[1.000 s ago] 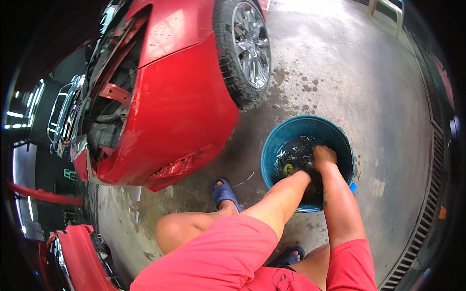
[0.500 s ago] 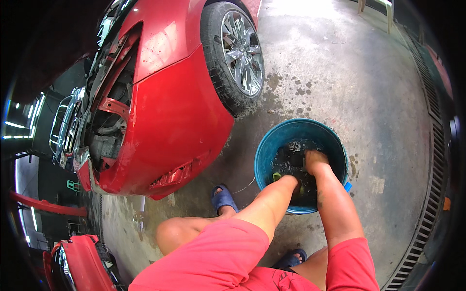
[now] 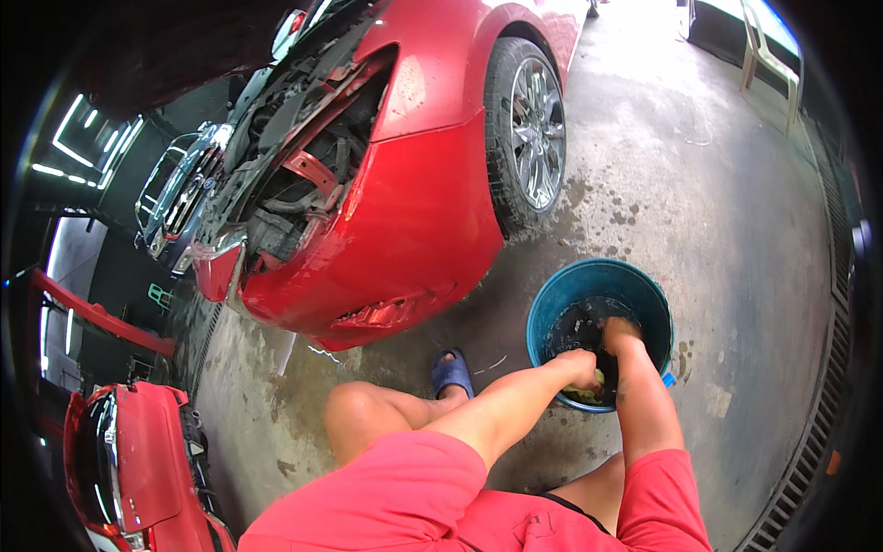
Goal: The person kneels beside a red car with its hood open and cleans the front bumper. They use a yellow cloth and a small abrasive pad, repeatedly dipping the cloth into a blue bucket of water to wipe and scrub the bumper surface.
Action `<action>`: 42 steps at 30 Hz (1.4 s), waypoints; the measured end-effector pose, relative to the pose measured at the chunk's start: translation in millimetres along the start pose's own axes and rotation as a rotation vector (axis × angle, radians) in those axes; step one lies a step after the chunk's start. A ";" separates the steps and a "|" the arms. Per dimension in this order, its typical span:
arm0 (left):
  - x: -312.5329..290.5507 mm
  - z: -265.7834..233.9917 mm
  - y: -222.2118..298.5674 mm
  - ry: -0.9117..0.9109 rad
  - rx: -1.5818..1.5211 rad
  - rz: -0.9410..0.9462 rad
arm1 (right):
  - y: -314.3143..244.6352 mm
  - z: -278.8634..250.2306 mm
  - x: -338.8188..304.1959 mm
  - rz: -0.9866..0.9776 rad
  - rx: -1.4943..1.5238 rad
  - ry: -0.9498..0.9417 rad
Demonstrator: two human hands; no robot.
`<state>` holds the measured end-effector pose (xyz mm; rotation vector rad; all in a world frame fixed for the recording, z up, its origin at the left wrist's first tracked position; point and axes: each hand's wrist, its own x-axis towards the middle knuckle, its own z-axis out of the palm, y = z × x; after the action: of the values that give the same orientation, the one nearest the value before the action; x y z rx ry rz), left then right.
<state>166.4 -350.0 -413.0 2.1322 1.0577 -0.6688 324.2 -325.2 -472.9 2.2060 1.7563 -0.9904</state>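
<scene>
Yellow-green item [image 3: 585, 396] in left hand [image 3: 579, 368] inside bucket [image 3: 549, 311]; grille badge [image 3: 209, 183] illegible.

I watch remotely through one wide head-worn fisheye that looks down and forward over the nearby bucket [image 3: 593, 279].

I can't see the fingers of the right hand [image 3: 621, 332] in the dark water [image 3: 572, 333] past three o'clock; the left hand [image 3: 579, 367] partly hides a yellow-green item [image 3: 600, 378] at four. Past twelve, my view crops the red car [image 3: 423, 212].
</scene>
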 end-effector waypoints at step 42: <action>-310.5 -328.8 -264.7 1.212 0.990 0.695 | -103.4 -53.2 -131.1 -0.058 1.339 0.745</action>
<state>-171.3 -137.3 -73.4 3.6180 0.3045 0.7411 238.5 -373.8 -328.0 3.7043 1.4715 -1.9128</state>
